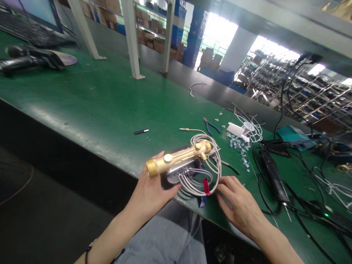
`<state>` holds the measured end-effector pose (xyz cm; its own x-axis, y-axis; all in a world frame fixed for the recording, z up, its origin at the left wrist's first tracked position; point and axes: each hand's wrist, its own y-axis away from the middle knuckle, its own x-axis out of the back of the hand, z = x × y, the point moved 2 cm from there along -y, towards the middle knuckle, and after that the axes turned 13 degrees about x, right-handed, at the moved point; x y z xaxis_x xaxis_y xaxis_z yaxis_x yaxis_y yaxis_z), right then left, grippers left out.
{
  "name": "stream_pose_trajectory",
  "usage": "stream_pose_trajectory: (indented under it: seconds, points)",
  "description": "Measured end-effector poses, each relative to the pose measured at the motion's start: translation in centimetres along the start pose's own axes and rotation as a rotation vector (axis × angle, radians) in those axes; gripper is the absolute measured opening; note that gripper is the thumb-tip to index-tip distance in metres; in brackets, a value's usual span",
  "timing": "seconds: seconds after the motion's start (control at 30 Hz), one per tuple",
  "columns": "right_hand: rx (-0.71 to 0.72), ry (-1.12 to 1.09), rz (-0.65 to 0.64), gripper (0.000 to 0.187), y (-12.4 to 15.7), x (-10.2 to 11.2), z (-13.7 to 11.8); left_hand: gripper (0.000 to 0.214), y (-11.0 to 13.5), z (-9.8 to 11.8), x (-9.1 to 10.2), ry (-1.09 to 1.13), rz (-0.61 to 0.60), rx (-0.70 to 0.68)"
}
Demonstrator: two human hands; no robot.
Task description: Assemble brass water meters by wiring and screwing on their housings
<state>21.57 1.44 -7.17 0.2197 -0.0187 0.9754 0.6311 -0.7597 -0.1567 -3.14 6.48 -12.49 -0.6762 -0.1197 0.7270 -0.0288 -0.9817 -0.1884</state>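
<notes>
My left hand (150, 192) is closed round a brass pipe fitting (180, 156) with a threaded end, tilted above the table's front edge. A dark body with a clear, shiny part sits beneath the brass, partly hidden. Several grey cables (196, 189) come out of it and loop to the right. A red tag (206, 186) and a blue-purple tag (202, 201) hang on them. My right hand (239, 201) lies beside the cable loop, its fingers loosely bent and apart, fingertips at the cable's edge. I cannot tell if they touch it.
Blue-handled cutters (211, 126) lie behind the cables, near small metal pieces (239, 143) and white wire (251, 126). A black corded tool (273, 176) with a thin metal tip lies at right. A small black strip (141, 131) rests left of the fitting. Shelf posts (132, 44) stand behind.
</notes>
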Motion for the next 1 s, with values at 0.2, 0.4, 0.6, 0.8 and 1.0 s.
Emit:
stream_pose_trajectory:
  seconds: [0.2, 0.4, 0.6, 0.8, 1.0]
  points:
    - [0.115, 0.081, 0.308, 0.022, -0.5, 1.0, -2.4, 0.072, 0.6, -0.1, 0.7, 0.091, -0.098, 0.064]
    - [0.254, 0.164, 0.388, 0.019, -2.6, 2.0, -4.5, 0.075, 0.7, 1.8, -0.5, 0.203, 0.002, 0.281]
    - [0.130, 0.217, 0.110, 0.015, -3.6, 0.4, -3.5, 0.074, 0.8, 2.5, -1.5, 0.147, 0.064, 0.257]
    - [-0.092, 0.366, -0.188, 0.015, -4.8, -0.3, -4.0, 0.073, 0.7, 2.2, -1.7, 0.158, 0.107, 0.219]
    - [-0.202, 0.310, -0.190, 0.014, -5.2, -0.1, -4.5, 0.072, 0.6, 2.6, -1.6, 0.203, 0.110, 0.241]
